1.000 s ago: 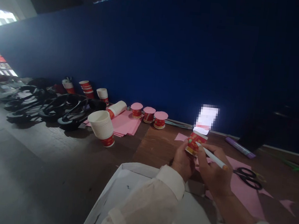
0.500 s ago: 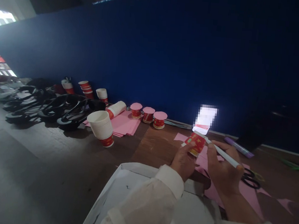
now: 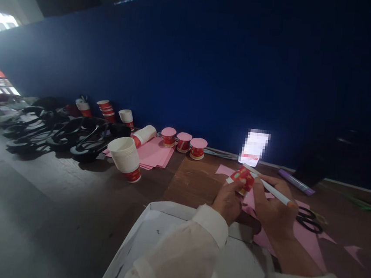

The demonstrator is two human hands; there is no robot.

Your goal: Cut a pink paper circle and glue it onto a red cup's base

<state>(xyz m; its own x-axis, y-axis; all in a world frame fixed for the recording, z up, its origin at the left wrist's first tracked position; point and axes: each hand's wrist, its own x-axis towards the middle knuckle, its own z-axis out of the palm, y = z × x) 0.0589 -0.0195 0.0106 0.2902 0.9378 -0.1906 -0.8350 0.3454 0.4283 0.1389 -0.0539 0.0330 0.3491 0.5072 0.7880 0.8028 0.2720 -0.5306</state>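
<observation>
A red paper cup (image 3: 244, 178) with yellow marks is gripped by my left hand (image 3: 228, 202), thumb across its side. My right hand (image 3: 275, 211) is closed around a white pen (image 3: 275, 192) with an orange end. The pen's tip is up against the cup's upper edge; whether it touches is hard to tell. Beneath my right hand lie pink paper sheets (image 3: 308, 247) and scraps. Black-handled scissors (image 3: 310, 221) rest just right of that hand, their blades hidden. A bright phone screen (image 3: 255, 146), blurred out, stands behind the cup.
Three red cups topped with pink discs (image 3: 184, 142) stand left of my hands. Further left are a stack of white-and-red paper cups (image 3: 125, 157), pink sheets (image 3: 158, 154) and black headsets (image 3: 87, 140). A purple marker (image 3: 296, 182) lies right. A white box (image 3: 162, 209) sits under my forearms.
The cup has turned and tilted slightly in my left hand. My right hand and the pen have shifted a little to the left.
</observation>
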